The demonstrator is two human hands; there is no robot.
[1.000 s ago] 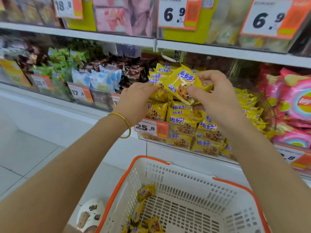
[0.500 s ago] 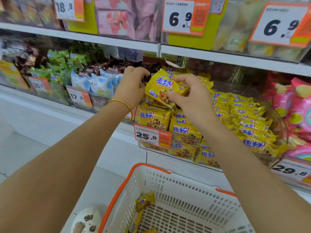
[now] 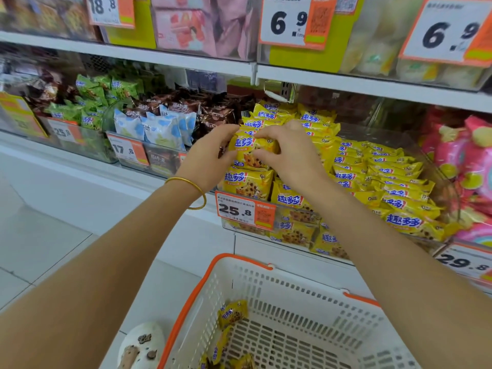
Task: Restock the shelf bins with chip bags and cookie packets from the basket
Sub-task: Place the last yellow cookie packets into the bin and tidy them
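Both hands hold one yellow cookie packet (image 3: pixel 251 151) at the front left top of the clear shelf bin (image 3: pixel 436 166), which is heaped with the same yellow packets. My left hand (image 3: pixel 210 155) grips its left end, fingers curled over the top. My right hand (image 3: pixel 290 153) pinches its right side. Below, the white basket with an orange rim (image 3: pixel 300 294) holds several more yellow packets (image 3: pixel 232 314) at its near left.
Left of this bin stand bins of blue-white and brown packets (image 3: pixel 162 129) and green packets (image 3: pixel 90 102). Pink chip bags (image 3: pixel 468 166) fill the bin on the right. Orange price tags (image 3: pixel 246 210) hang on the bin fronts. The upper shelf edge (image 3: pixel 346 81) overhangs.
Both hands have lowered the yellow packet from above the pile down onto the bin's front left stack. The view has shifted slightly closer to the shelf.
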